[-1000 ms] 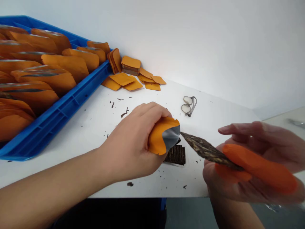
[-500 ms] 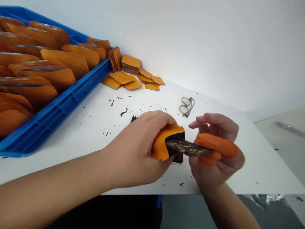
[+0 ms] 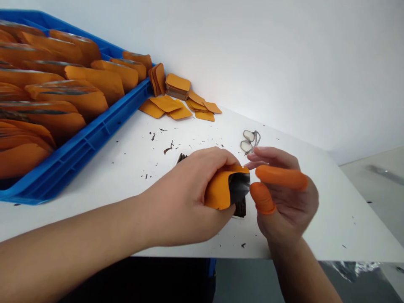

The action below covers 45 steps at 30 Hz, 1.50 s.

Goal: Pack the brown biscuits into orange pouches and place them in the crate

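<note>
My left hand [image 3: 195,198] is wrapped round an orange pouch [image 3: 219,190], whose open mouth faces right and shows a dark lining. Just beyond that mouth is my right hand [image 3: 284,189], with orange finger covers on its thumb and index finger. Its fingers are apart and nothing shows between them. The dark, flaky slab seen earlier is out of sight; the pouch's inside is only partly visible. Under my left hand lies a clear-edged tray of dark strips [image 3: 240,208], mostly hidden.
On the left a blue crate [image 3: 104,126] holds several rows of orange pouches [image 3: 94,84]. More pouches lie stacked and loose [image 3: 178,82] by the wall. Glasses [image 3: 249,141] rest on the white table [image 3: 334,219], and dark crumbs are scattered about.
My right hand has let go of the dark slab, which has gone from view at the pouch mouth. The fingers have spread. The view has shifted slightly.
</note>
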Available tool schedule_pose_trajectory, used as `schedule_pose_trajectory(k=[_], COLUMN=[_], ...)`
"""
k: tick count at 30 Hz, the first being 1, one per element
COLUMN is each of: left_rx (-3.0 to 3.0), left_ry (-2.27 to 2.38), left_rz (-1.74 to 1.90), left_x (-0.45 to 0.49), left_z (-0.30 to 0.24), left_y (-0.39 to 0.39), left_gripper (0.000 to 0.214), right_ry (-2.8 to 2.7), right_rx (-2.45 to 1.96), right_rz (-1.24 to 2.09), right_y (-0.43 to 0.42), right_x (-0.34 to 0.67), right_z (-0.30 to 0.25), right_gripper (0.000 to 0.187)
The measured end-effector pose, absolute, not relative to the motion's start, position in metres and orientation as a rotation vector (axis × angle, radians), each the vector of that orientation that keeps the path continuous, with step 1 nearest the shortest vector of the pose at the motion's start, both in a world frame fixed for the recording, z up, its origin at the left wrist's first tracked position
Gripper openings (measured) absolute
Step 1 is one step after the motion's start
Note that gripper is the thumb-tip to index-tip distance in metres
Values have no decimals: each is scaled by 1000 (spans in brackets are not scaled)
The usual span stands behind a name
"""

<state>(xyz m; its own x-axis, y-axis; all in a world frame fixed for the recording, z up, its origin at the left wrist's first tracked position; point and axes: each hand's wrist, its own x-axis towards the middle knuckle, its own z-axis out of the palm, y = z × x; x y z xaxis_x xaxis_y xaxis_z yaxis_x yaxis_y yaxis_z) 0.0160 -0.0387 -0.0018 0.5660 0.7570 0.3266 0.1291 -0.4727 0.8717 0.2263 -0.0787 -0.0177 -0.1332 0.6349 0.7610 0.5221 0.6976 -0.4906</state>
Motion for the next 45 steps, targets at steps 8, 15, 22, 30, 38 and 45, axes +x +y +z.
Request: schedule_pose_trajectory(k=[8, 15, 22, 30, 38, 45], left_rx=[1854, 1988, 2022, 1884, 1855, 1860], left_ry=[656, 635, 647, 706, 617, 634], left_rz=[878, 851, 1052, 1013, 1138, 1321], left_x=[17, 17, 20, 19, 20, 23], left_z=[-4, -5, -15, -14, -14, -20], left_y=[-37, -32, -36, -34, -35, -33], left_gripper=[35, 36, 52, 36, 32, 26], right_ry=[-1832, -2071, -1832, -1689, -1396, -1509], right_rx=[-824, -827, -749, -992, -1187, -1228], right_rz=[79, 189, 27, 160, 229, 306], right_y=[-80, -73, -68, -70, -70, -74], right_x=[236, 245, 247, 253, 250, 243], right_z=[-22, -22, -23, -31, -26, -31], right_gripper=[52, 78, 51, 15, 20, 31])
